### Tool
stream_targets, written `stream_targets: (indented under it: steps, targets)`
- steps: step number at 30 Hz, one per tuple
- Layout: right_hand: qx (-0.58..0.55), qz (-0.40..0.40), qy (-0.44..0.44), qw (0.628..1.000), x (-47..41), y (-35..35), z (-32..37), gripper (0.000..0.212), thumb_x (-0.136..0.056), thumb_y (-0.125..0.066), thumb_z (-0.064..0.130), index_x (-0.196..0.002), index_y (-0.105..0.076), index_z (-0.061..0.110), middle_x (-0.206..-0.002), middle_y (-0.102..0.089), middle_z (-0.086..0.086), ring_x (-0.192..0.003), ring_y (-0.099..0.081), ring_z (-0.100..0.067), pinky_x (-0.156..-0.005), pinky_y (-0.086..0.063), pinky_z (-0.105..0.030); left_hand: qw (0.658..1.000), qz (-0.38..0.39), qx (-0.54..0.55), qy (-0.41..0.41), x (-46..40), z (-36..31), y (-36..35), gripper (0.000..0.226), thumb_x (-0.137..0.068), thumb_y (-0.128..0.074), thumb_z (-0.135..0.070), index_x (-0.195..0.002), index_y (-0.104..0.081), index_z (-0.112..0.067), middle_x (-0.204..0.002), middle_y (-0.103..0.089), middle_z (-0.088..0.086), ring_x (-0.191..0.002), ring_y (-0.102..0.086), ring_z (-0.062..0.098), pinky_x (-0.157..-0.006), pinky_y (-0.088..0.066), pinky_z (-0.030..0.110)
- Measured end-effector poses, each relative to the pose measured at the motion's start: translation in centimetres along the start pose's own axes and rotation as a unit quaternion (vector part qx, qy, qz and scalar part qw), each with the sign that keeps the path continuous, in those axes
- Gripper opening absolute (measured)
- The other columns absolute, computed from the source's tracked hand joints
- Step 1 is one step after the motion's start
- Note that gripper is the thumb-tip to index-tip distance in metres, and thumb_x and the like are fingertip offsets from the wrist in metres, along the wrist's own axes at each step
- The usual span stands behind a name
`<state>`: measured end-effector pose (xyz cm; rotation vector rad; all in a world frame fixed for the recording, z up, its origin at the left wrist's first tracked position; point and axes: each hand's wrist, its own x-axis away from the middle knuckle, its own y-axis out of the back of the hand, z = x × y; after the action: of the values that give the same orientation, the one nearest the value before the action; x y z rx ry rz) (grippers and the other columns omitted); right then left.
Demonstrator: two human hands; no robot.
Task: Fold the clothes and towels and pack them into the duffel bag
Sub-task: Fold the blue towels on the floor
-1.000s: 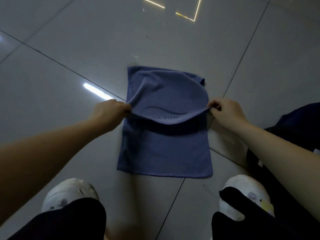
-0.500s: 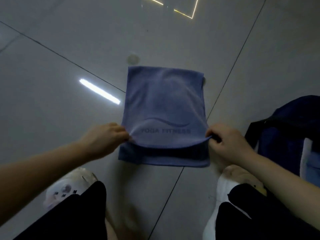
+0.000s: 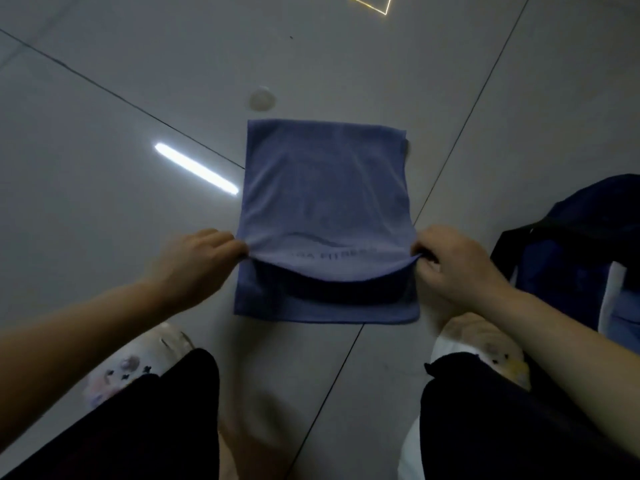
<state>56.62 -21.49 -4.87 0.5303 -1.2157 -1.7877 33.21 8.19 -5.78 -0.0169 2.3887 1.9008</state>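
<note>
So far the work sits at the folding stage, and only for one piece. Spread on the floor (image 3: 104,168) between the two hands is a blue towel (image 3: 325,181), its upper layer doubled toward the person. The left hand (image 3: 194,261) pinches that layer's left corner with curled fingers, and the right hand (image 3: 450,261) pinches the opposite corner in the same way. The folded edge hangs slack between them, raised a little off the lower layer, which shows as a darker strip on the near side of the hands. Judging by this, the fold is not yet finished: the held edge does not reach the near edge of the layer below, and it has not been laid flat.

Beyond the right hand, at the outer side of that forearm, lies the dark duffel bag (image 3: 581,244), only partly in view; something pale shows at its opening, though what it is cannot be told. Whether other clothes or towels are already packed cannot be seen either. What appears left: bring the edges together, press the towel flat, perhaps fold it smaller, and carry it across to the bag.
</note>
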Motion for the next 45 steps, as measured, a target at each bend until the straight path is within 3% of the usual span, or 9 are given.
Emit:
stream_targets:
  steps: [4,12,20,24,27,30,32,34,45]
  targets:
    - [-0.001,-0.028,0.045,0.999,2.5,2.1,1.4,0.004,-0.07,-0.049,0.013,-0.071,-0.052,0.011,-0.07,-0.049,-0.003,-0.062,-0.045,-0.022,-0.052,-0.038,-0.034,0.999,-0.033,0.002,-0.026,1.4,-0.9,1.1,0.018,-0.086,-0.047,-0.022,-0.094,-0.06,-0.013,-0.082,-0.066,0.013,-0.063,-0.064,0.03,-0.044,-0.049,0.032]
    - [0.14,0.194,0.088,0.967,5.1,-5.4,-1.8,0.021,-0.063,-0.067,0.016,-0.08,-0.055,0.012,-0.084,-0.055,-0.01,-0.069,-0.057,-0.033,-0.055,-0.048,-0.038,0.978,0.188,-0.002,-0.085,3.8,-1.9,-5.1,0.022,-0.078,-0.05,-0.019,-0.093,-0.067,-0.02,-0.1,-0.066,0.003,-0.077,-0.068,0.022,-0.049,-0.056,0.029]
    - [0.223,0.164,0.187,0.942,3.6,-6.5,-1.9,0.032,-0.042,-0.082,0.009,-0.061,-0.057,0.015,-0.062,-0.053,-0.006,-0.048,-0.052,-0.025,-0.042,-0.036,-0.026,0.981,0.16,-0.032,-0.106,3.4,-1.8,-4.7,0.023,-0.072,-0.05,-0.018,-0.082,-0.07,-0.014,-0.092,-0.065,0.006,-0.073,-0.066,0.023,-0.044,-0.052,0.029]
    - [0.124,0.194,0.042,0.972,2.6,-5.1,-1.3,0.009,-0.071,-0.06,0.018,-0.075,-0.053,0.021,-0.083,-0.058,-0.006,-0.08,-0.058,-0.029,-0.06,-0.04,-0.031,0.966,0.211,-0.059,-0.135,2.4,-1.6,-3.8,0.018,-0.064,-0.059,-0.021,-0.078,-0.071,-0.017,-0.086,-0.067,0.002,-0.067,-0.066,0.023,-0.043,-0.049,0.028]
    - [-0.056,0.161,-0.111,0.979,0.9,-3.1,-1.6,0.014,-0.077,-0.057,0.02,-0.072,-0.048,0.028,-0.082,-0.059,-0.002,-0.08,-0.054,-0.025,-0.065,-0.039,-0.031,0.98,0.164,0.04,0.108,1.4,-1.8,-2.9,0.027,-0.074,-0.045,-0.039,-0.08,-0.066,-0.023,-0.084,-0.069,-0.001,-0.074,-0.067,0.025,-0.057,-0.049,0.03]
    - [-0.17,0.116,-0.205,0.957,-1.0,-2.7,-2.5,0.024,-0.08,-0.058,0.007,-0.073,-0.058,0.03,-0.083,-0.063,0.004,-0.079,-0.057,-0.017,-0.07,-0.043,-0.029,0.82,0.096,0.369,0.426,-0.6,-1.8,-2.7,0.012,-0.085,-0.066,-0.013,-0.077,-0.057,-0.015,-0.078,-0.064,0.01,-0.073,-0.061,0.026,-0.072,-0.052,0.042]
    - [-0.193,0.114,-0.254,0.941,-2.1,-3.2,-3.1,0.022,-0.084,-0.057,0.008,-0.08,-0.064,0.029,-0.087,-0.065,0.002,-0.084,-0.06,-0.018,-0.075,-0.045,-0.029,0.721,0.101,0.472,0.497,-1.4,-1.4,-2.3,0.01,-0.088,-0.064,-0.009,-0.085,-0.055,-0.013,-0.083,-0.063,0.01,-0.075,-0.06,0.022,-0.066,-0.054,0.036]
    - [-0.188,0.124,-0.27,0.936,-3.0,-3.8,-3.5,0.016,-0.088,-0.058,0.01,-0.089,-0.067,0.023,-0.091,-0.067,-0.002,-0.091,-0.062,-0.022,-0.078,-0.044,-0.027,0.7,0.131,0.487,0.506,-1.7,-1.1,-2.2,0.01,-0.09,-0.063,-0.021,-0.094,-0.055,-0.016,-0.091,-0.063,0.008,-0.079,-0.061,0.019,-0.06,-0.051,0.028]
    - [-0.244,0.134,-0.293,0.914,-2.9,-3.1,-3.3,0.015,-0.081,-0.074,0.013,-0.075,-0.066,0.024,-0.075,-0.064,0.001,-0.075,-0.057,-0.015,-0.073,-0.046,-0.029,0.86,0.106,0.312,0.39,-1.9,-0.8,-3.6,0.03,-0.08,-0.074,-0.009,-0.083,-0.049,-0.026,-0.101,-0.06,0.007,-0.069,-0.062,0.025,-0.07,-0.054,0.043]
